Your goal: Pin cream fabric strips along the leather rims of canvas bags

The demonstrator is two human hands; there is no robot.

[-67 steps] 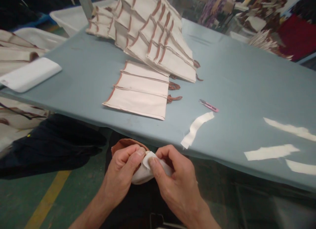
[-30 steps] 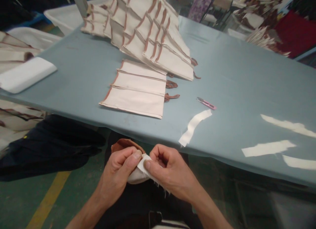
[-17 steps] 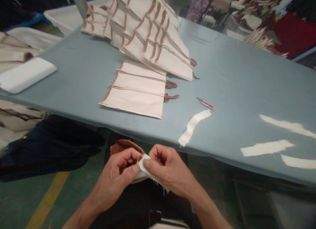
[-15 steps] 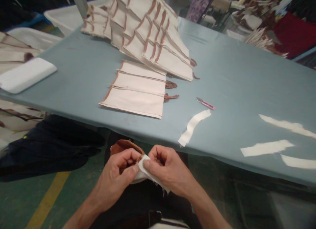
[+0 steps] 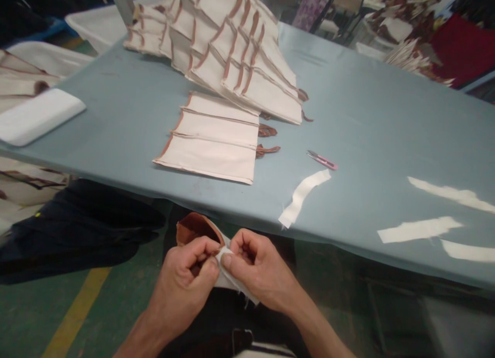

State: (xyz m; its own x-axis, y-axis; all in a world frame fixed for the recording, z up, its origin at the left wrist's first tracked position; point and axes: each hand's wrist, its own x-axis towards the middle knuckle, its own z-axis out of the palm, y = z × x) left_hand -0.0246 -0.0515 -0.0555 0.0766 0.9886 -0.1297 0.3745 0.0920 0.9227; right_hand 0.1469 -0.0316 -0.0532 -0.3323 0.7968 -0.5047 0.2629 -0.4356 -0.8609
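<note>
Just off the table's front edge, my left hand (image 5: 189, 278) pinches the edge of a cream and brown fabric piece (image 5: 195, 228), whose brown inner side shows as an open pocket. Close beside it, my right hand (image 5: 257, 268) is closed on the same piece, with thumb and fingers on a white frayed strip (image 5: 235, 280) at its edge. Both hands' fingertips nearly touch. On the table lie a few flat cream pieces with brown trim (image 5: 216, 152) and a pink-handled snipper (image 5: 323, 159).
A large pile of cream pieces (image 5: 216, 44) covers the back left of the blue-grey table (image 5: 367, 131). White strips (image 5: 303, 198) lie near its front edge and at the right. A white case (image 5: 40, 116) sits at the left; white tubs stand beyond.
The held piece has shifted slightly and its brown opening shows wider. My left hand has turned a little, and the frayed strip hangs slightly more to the left.
</note>
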